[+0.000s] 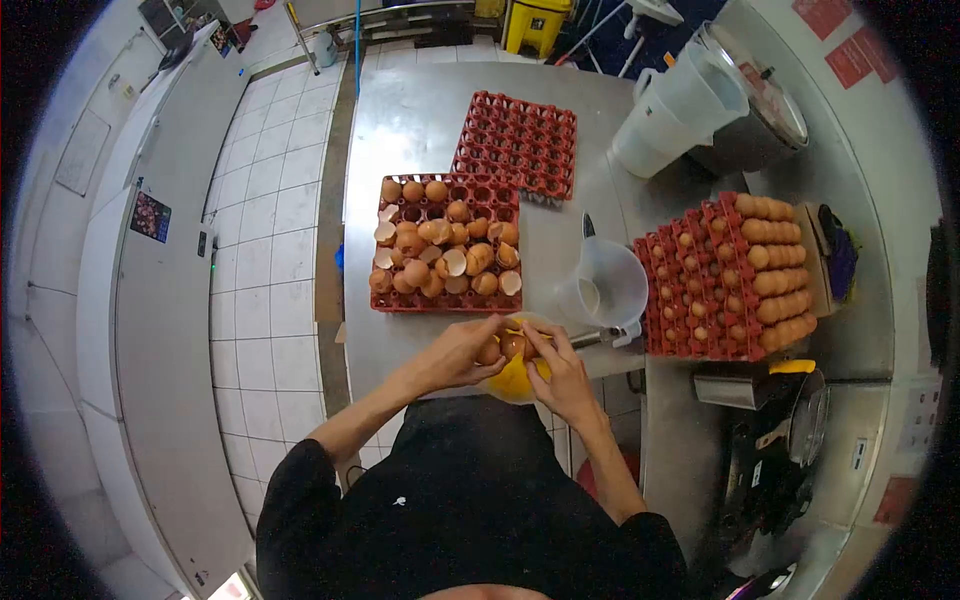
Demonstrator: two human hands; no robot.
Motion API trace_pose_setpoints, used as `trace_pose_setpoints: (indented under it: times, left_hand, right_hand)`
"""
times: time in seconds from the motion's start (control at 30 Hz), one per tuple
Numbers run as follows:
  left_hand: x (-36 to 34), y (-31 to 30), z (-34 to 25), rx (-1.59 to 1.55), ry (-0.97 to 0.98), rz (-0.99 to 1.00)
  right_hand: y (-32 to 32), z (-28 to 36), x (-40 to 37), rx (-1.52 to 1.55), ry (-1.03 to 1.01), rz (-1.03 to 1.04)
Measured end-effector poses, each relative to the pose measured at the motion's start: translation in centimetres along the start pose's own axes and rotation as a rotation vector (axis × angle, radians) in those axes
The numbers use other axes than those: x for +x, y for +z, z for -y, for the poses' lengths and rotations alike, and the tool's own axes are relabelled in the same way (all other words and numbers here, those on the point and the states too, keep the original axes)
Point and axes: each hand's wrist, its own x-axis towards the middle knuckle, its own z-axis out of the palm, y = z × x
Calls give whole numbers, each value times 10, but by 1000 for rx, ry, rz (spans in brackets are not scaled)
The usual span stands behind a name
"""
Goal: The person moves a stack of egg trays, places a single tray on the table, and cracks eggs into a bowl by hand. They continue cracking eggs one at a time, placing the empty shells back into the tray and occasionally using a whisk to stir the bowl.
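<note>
My left hand (462,352) and my right hand (562,378) meet over a pale round container (543,324) at the near edge of the steel table. Between my fingertips is a brown egg (514,345), which both hands grip. A second brown egg (488,350) shows inside my left hand's curled fingers. Yellow liquid egg (514,381) lies in the container below. Just beyond my hands, a red egg tray (382,300) bears many broken brown shells (455,262) and some eggs that look whole (412,190).
Behind the shells lies a red egg tray (515,140). To the right are a clear plastic jug (620,280) and a tall stack of red trays (700,280) full of brown eggs. A large whitish pitcher (670,120) stands beside a metal pot (765,130) at the back right.
</note>
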Motion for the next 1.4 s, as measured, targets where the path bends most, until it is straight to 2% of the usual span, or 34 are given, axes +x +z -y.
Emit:
trace_pose_setpoints:
  times: [0.07, 0.1, 0.13, 0.2, 0.23, 0.27, 0.33, 0.4, 0.47, 0.53, 0.57, 0.63, 0.67, 0.73, 0.77, 0.87, 0.93, 0.97, 1.0, 1.07, 1.1, 1.13, 1.2, 1.23, 1.27, 1.3, 1.33, 1.4]
  left_hand:
    - [4, -13, 6, -77, -45, -158]
    - [9, -25, 6, -88, -173, -180]
    - [17, -41, 4, 62, -86, -286]
    - [33, -70, 16, 221, -110, -332]
    - [45, -77, 29, 218, -49, -426]
    - [49, -83, 46, 221, -52, -445]
    - [56, -98, 73, 313, -156, -288]
    - [43, -100, 66, 228, -100, -366]
    - [17, -92, 58, 111, -159, -455]
    - [-10, -81, 46, -163, -324, -431]
    - [-20, -72, 44, -164, -324, -424]
    - [-40, -52, 38, -365, -433, -453]
    - [-49, -43, 35, -367, -438, -452]
    - [-64, -29, 32, -607, -529, -400]
    - [-71, -21, 35, -725, -484, -396]
    - [-76, -15, 32, -871, -455, -471]
    - [-67, -20, 25, -824, -454, -526]
    - [-61, -28, 19, -779, -464, -556]
    - [-53, -37, 11, -775, -458, -556]
    - [-38, -51, -5, -334, -247, -753]
    - [-30, -51, -7, -267, -200, -858]
    - [-21, -53, -14, -277, -196, -830]
    - [-3, -54, -30, -206, 6, -1128]
    - [8, -48, -32, -226, -10, -1088]
    - [19, -42, -33, -91, 114, -1152]
    - [25, -32, -34, 44, 245, -1214]
    - [27, -19, -32, 26, 237, -1180]
    - [30, 8, -23, 33, 85, -834]
  right_hand:
    - [1, 7, 29, 1, -12, -15]
    - [2, 10, 48, 9, -17, -29]
    - [4, 8, 68, 2, -29, -28]
    - [16, -7, 113, 3, -10, -34]
    - [22, -19, 134, -2, -23, -27]
    - [29, -34, 154, -81, -20, -2]
    - [44, -50, 179, -174, -47, 26]
    - [50, -58, 193, -423, 22, 75]
    - [59, -48, 220, -372, 17, -1]
    - [69, -35, 252, -173, 68, -33]
    - [85, -39, 271, -182, -2, -106]
    - [96, -32, 309, -264, 52, 103]
    - [104, -36, 318, -262, 54, 107]
    - [126, -53, 335, -428, 71, 216]
    - [134, -62, 342, -425, 58, 224]
    - [137, -76, 348, -359, 5, 171]
    - [124, -73, 345, -278, -32, 103]
    - [120, -72, 341, -328, -49, -1]
    - [114, -72, 336, -329, -52, -7]
    - [101, -77, 314, 459, 3, -156]
    - [85, -57, 287, 815, 114, -114]
    - [66, -24, 252, 1174, 228, -79]
    - [45, 6, 195, 1245, 302, -108]
    - [42, 11, 167, 1375, 316, -107]
    - [39, 19, 141, 1507, 323, -108]
    - [36, 37, 118, 1515, 345, -148]
    - [32, 56, 99, 1450, 419, -256]
    - [33, 53, 68, 1394, 504, -404]
